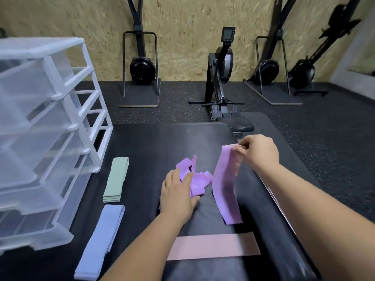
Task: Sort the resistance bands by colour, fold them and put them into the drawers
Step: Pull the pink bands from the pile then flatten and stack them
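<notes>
While translucent, drawers (36, 122) seemingly empty.

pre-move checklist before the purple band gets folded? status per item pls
1. Right hand pinching top end of the purple band: ok.
2. Band's lower end resting on the bench: ok.
3. Left hand pinning the purple pile: ok.
4. Held band separate from the pile: cannot tell.
5. Green stack, blue band and pink band lying flat and apart: ok.
6. Drawers open for loading: cannot tell.
</notes>
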Demonstrator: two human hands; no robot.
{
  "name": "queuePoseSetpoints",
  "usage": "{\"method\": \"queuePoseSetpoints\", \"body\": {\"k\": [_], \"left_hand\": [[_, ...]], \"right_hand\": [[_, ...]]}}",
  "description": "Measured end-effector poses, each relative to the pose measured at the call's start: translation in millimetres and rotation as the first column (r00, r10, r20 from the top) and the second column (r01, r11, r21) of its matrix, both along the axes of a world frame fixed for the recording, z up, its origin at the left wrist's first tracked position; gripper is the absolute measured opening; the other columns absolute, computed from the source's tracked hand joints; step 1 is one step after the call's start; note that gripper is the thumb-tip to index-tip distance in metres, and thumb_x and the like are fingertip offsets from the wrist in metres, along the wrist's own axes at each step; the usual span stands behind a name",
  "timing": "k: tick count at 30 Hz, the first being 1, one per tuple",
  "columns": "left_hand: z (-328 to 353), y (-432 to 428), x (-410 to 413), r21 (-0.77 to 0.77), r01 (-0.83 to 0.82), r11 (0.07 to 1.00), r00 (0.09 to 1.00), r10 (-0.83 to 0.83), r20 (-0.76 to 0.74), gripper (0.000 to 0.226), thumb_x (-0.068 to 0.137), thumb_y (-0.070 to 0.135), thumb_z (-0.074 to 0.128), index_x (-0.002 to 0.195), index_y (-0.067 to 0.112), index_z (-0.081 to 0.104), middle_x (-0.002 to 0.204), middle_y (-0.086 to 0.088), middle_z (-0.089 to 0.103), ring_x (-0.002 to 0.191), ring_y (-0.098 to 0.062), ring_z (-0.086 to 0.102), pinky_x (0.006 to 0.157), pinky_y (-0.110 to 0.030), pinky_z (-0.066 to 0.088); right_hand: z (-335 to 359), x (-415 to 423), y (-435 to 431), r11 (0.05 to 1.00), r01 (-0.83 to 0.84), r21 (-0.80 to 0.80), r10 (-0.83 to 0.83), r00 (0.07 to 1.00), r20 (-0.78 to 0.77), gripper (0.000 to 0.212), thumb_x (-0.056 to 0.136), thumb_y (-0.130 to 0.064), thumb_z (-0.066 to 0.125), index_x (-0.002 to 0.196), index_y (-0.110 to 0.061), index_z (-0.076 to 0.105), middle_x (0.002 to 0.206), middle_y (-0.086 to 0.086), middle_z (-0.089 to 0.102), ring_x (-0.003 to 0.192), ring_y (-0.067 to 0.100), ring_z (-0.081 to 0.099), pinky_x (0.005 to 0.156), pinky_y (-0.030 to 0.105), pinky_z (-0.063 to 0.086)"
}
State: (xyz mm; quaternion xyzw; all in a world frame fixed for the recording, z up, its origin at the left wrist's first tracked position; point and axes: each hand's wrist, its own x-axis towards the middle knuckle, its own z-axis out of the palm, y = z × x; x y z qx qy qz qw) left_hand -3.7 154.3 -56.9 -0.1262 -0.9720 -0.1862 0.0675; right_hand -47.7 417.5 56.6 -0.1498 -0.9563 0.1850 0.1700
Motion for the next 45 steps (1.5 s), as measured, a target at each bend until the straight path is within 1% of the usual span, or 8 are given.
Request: {"method": "queuePoseSetpoints", "body": {"k": [15, 20, 23, 29, 34, 36, 40, 45], "left_hand": [[84.4, -25.1, 14.5, 0.457, -0.003, 0.889, 0.999, -0.021, 0.048, 0.060, 0.099, 0.045, 0.068, 0.153, 0.033, 0.046, 0.153, 0.009, 0.047, 0.142, -0.019, 0.039, 0.112, -0.038, 0.040], [104.3, -31.3, 20.1, 0.603, 0.029, 0.797, 0.995, -0.078, 0.055, 0.064, 0.100, 0.045, 0.067, 0.158, 0.038, 0.040, 0.156, 0.016, 0.048, 0.146, -0.009, 0.040, 0.118, -0.039, 0.039], [109.5, -33.7, 25.7, 0.635, 0.070, 0.769, 0.986, -0.150, 0.073, 0.058, 0.097, 0.034, 0.074, 0.149, 0.041, 0.050, 0.139, 0.019, 0.064, 0.134, -0.002, 0.054, 0.113, -0.035, 0.045], [116.2, -34.1, 37.1, 0.682, 0.027, 0.730, 0.982, -0.147, 0.119, 0.021, 0.092, 0.018, 0.075, 0.106, 0.033, 0.075, 0.089, 0.009, 0.080, 0.092, -0.012, 0.075, 0.088, -0.043, 0.061], [123.9, -40.0, 41.1, 0.774, -0.149, 0.616, 0.965, -0.082, 0.251, 0.011, 0.088, 0.017, 0.075, 0.092, 0.025, 0.081, 0.084, 0.005, 0.081, 0.084, -0.020, 0.079, 0.083, -0.046, 0.066], [127.1, -42.0, 41.2, 0.787, -0.216, 0.578, 0.953, -0.050, 0.299, 0.011, 0.087, 0.016, 0.075, 0.084, 0.023, 0.083, 0.084, 0.001, 0.081, 0.075, -0.022, 0.077, 0.072, -0.039, 0.065], [129.3, -46.0, 41.4, 0.778, -0.325, 0.538, 0.926, 0.014, 0.377, 0.014, 0.082, 0.013, 0.070, 0.072, 0.007, 0.077, 0.068, -0.004, 0.069, 0.060, -0.025, 0.069, 0.063, -0.041, 0.062], [131.4, -45.3, 44.4, 0.739, -0.447, 0.504, 0.878, 0.088, 0.471, 0.044, 0.089, 0.020, 0.069, 0.047, 0.017, 0.057, 0.052, -0.003, 0.045, 0.041, -0.021, 0.040, 0.055, -0.024, 0.038]], "right_hand": [[50.2, 39.9, -56.0, 0.887, -0.338, -0.315, 0.304, 0.941, -0.152, 0.011, 0.093, -0.041, 0.076, 0.088, -0.032, 0.079, 0.082, -0.017, 0.076, 0.081, 0.001, 0.068, 0.066, 0.022, 0.046], [48.3, 61.0, -72.5, 0.782, -0.456, -0.424, 0.436, 0.887, -0.151, 0.011, 0.092, -0.038, 0.079, 0.089, -0.028, 0.079, 0.086, -0.004, 0.079, 0.084, 0.019, 0.074, 0.079, 0.042, 0.060], [49.5, 75.0, -80.4, 0.710, -0.488, -0.508, 0.472, 0.865, -0.171, 0.013, 0.092, -0.035, 0.081, 0.091, -0.022, 0.080, 0.087, 0.009, 0.079, 0.078, 0.020, 0.072, 0.080, 0.050, 0.062], [47.0, 92.1, -93.2, 0.653, -0.332, -0.680, 0.306, 0.938, -0.164, 0.027, 0.088, -0.038, 0.084, 0.096, -0.013, 0.078, 0.079, 0.005, 0.077, 0.059, 0.011, 0.066, 0.062, 0.032, 0.057], [42.5, 100.4, -100.7, 0.419, -0.261, -0.870, 0.242, 0.955, -0.169, 0.032, 0.102, -0.040, 0.067, 0.116, -0.011, 0.067, 0.109, 0.011, 0.076, 0.072, 0.019, 0.077, 0.069, 0.030, 0.062], [36.1, 104.9, -103.9, 0.475, -0.304, -0.826, 0.232, 0.948, -0.216, 0.023, 0.102, -0.037, 0.067, 0.114, -0.017, 0.067, 0.118, 0.009, 0.072, 0.086, 0.020, 0.079, 0.076, 0.033, 0.063], [22.3, 116.2, -110.3, 0.814, -0.413, -0.409, 0.296, 0.900, -0.322, 0.012, 0.092, -0.043, 0.074, 0.090, -0.032, 0.068, 0.099, -0.008, 0.067, 0.086, 0.004, 0.064, 0.077, 0.025, 0.048], [12.4, 128.8, -119.5, 0.786, -0.618, 0.029, 0.609, 0.764, -0.213, 0.027, 0.079, -0.056, 0.085, 0.098, -0.042, 0.072, 0.102, -0.018, 0.050, 0.098, 0.009, 0.054, 0.072, 0.029, 0.049]]}}
